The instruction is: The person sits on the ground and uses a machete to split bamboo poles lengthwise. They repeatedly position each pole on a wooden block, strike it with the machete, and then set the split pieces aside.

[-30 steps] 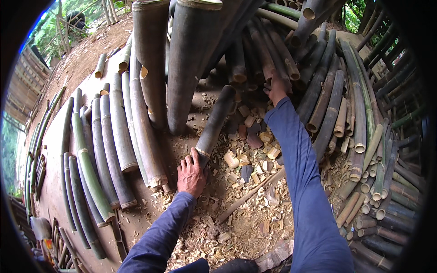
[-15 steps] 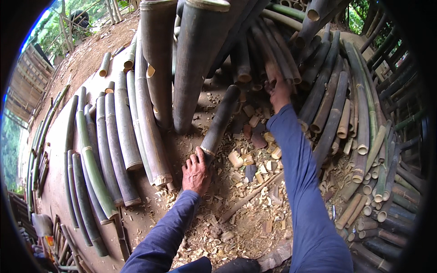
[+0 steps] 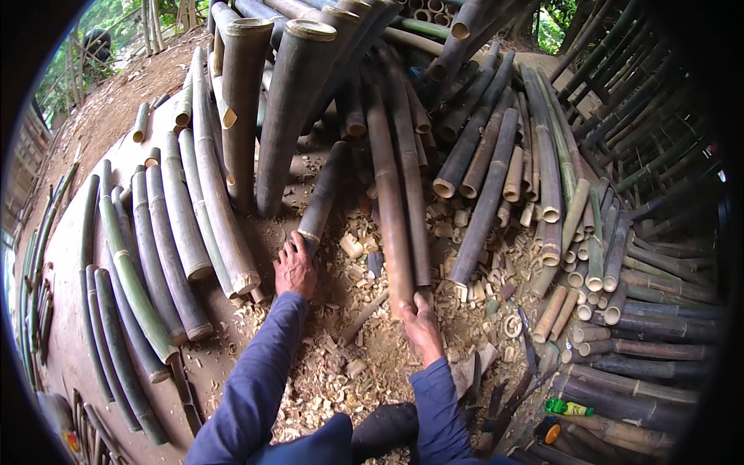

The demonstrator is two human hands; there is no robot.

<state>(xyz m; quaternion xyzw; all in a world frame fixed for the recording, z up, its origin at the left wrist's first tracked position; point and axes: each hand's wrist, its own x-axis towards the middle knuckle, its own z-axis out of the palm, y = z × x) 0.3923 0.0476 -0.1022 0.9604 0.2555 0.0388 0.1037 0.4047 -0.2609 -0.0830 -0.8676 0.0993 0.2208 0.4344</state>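
Note:
My left hand (image 3: pixel 297 270) is closed over the near end of a short dark bamboo piece (image 3: pixel 325 190), which slants away from me above the shavings. To its right, my right hand (image 3: pixel 423 328) grips the near end of a long brown bamboo pole (image 3: pixel 393 232). A second, thinner bamboo pole (image 3: pixel 415 225) runs close alongside, its near end just above my right fingers. Whether that hand holds this one too, I cannot tell. The far ends of both poles lie among the bamboo leaning at the back.
Thick upright bamboo poles (image 3: pixel 288 116) stand beyond my left hand. Several cut lengths (image 3: pixel 182 213) lie on the left, and more bamboo (image 3: pixel 484 201) is piled at right. Shavings (image 3: pixel 333 380) cover the ground near my feet. A green bottle (image 3: pixel 568 407) lies at lower right.
My right hand has come back toward me from the far pile, and two poles now extend nearer to me. My left hand stays on the short piece. The view has shifted right.

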